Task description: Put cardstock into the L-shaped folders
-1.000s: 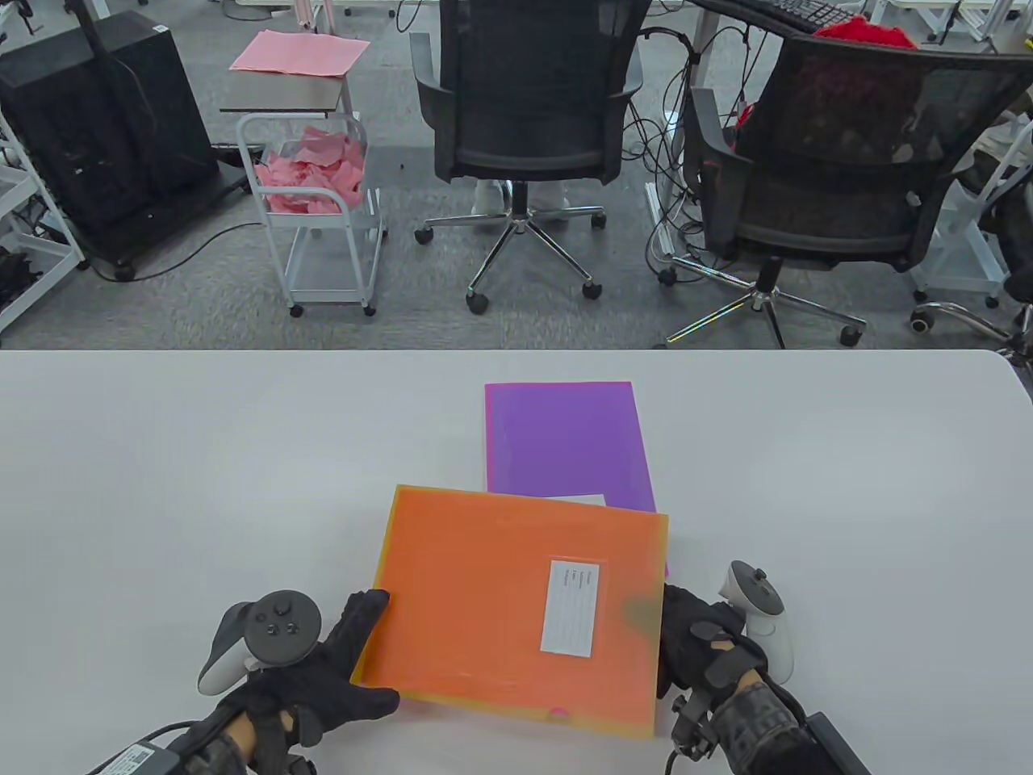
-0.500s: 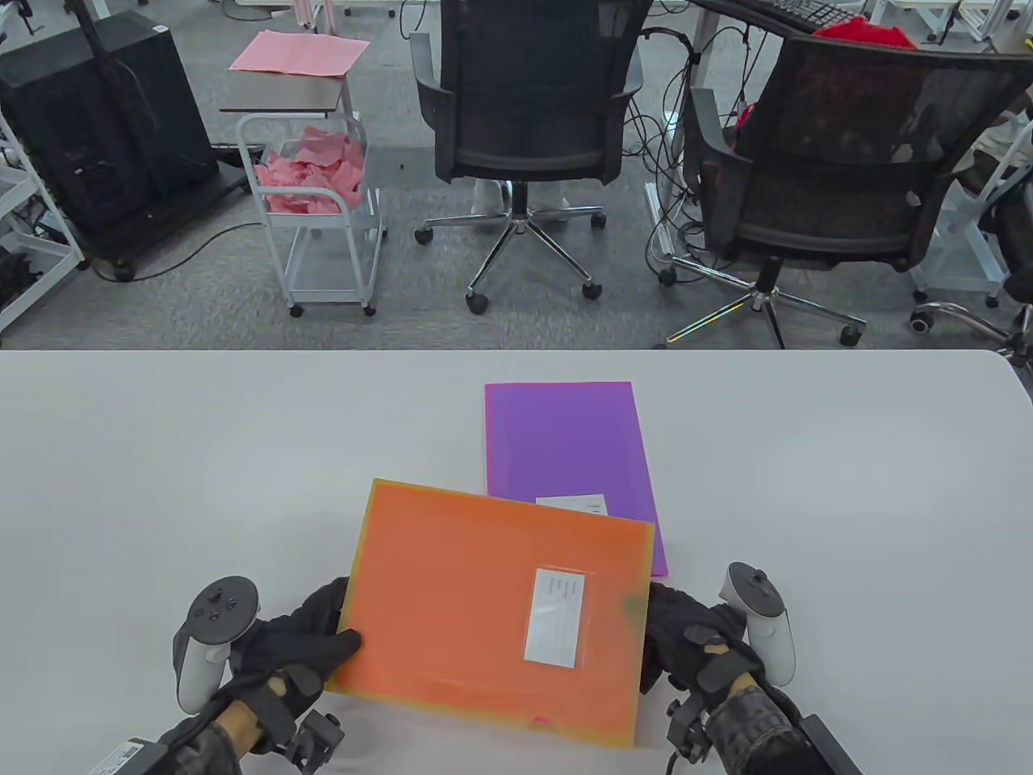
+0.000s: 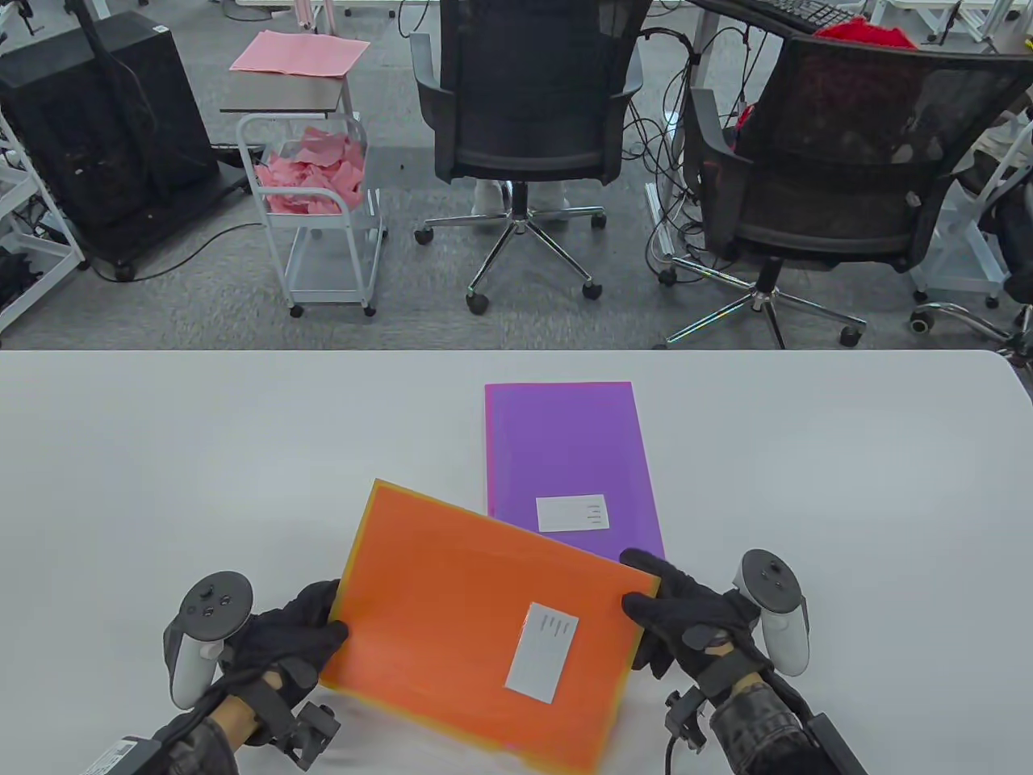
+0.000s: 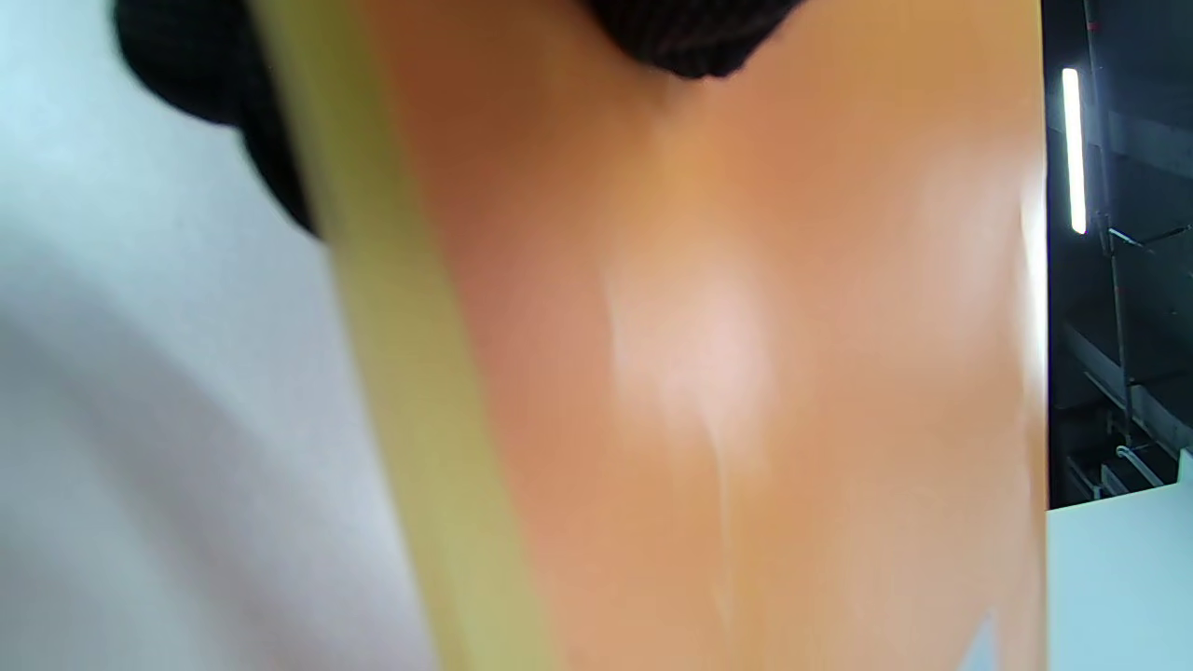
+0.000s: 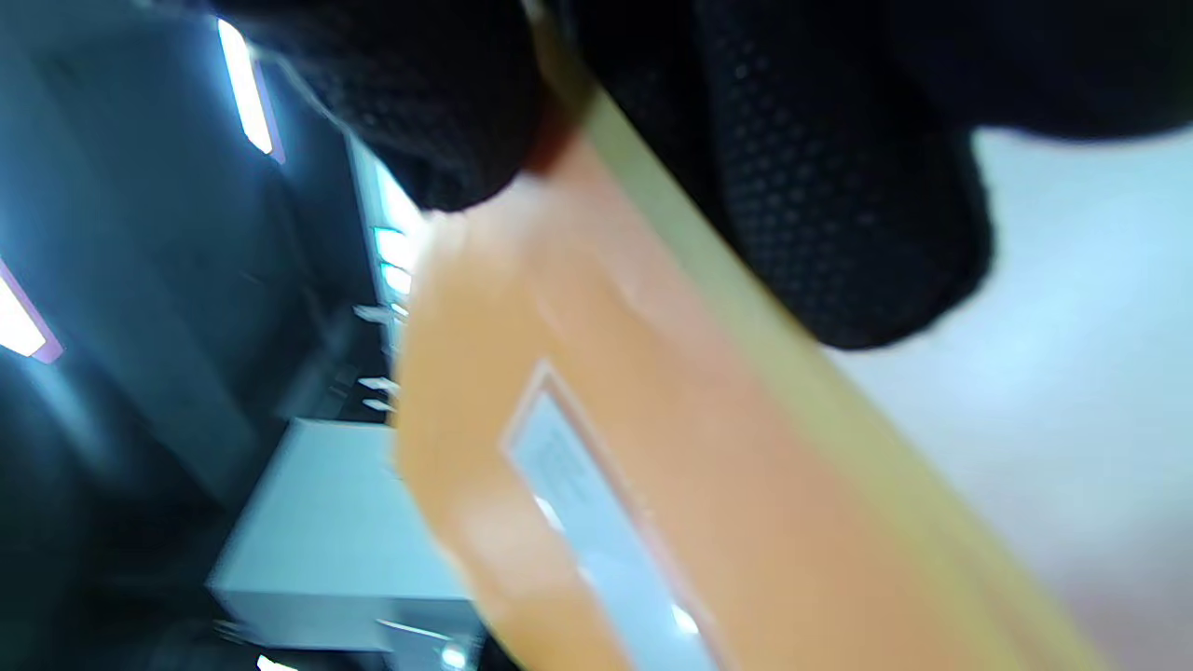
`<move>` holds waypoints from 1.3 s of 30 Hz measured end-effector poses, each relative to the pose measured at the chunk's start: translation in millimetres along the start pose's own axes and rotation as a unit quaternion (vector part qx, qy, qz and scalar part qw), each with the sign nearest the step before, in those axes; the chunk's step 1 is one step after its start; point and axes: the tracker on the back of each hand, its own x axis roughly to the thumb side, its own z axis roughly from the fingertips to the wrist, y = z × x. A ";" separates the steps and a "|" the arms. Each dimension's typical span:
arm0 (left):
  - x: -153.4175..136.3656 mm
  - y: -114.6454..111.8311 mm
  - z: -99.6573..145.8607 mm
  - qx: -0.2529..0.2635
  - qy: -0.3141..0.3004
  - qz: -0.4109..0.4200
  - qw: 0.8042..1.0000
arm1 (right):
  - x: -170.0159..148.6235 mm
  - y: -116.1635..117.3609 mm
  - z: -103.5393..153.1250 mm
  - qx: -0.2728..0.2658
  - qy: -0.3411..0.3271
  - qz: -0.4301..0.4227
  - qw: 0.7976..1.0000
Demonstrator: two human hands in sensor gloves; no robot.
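The orange folder [image 3: 484, 630] is held clear of the bench [image 3: 161, 452] at the near edge, skewed so that its long axis runs from upper left to lower right in the table view. A white label [image 3: 542, 663] is seen on its upper face, toward the right half. A yellow-green margin along the edges is noted; this is judged to be the translucent sleeve showing past an orange sheet already inside, though that cannot be confirmed.

The left hand [image 3: 282, 646] is closed on the folder's left edge, thumb on top, as the left wrist view bears out. The right hand [image 3: 686, 622] pinches the right-hand corner; in the right wrist view fingers [image 5: 839, 186] are seen on both faces of the edge. Both hands are thus holding the folder, one at each end of its long axis, and neither is nearer than the other.

The purple folder [image 3: 569, 460] lies flat on the bench just beyond, long axis pointing away from the person, its own label [image 3: 571, 513] near its near end. Its near corner is overlapped by the orange folder's far edge. Whether the two touch cannot be told.

Any set-down is judged to turn on this skew.
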 end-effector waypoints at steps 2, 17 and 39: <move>-1.7 3.2 -1.3 0.004 -0.008 0.001 1.000 | 4.2 3.0 0.4 0.018 -0.012 0.030 0.999; 4.4 30.2 -0.5 0.063 -0.025 -0.014 0.998 | 61.9 15.7 -4.3 -0.047 -0.070 0.116 0.990; -8.0 26.9 -1.2 0.095 -0.004 -0.120 0.988 | -31.0 4.5 -38.4 -0.363 0.197 -0.213 0.886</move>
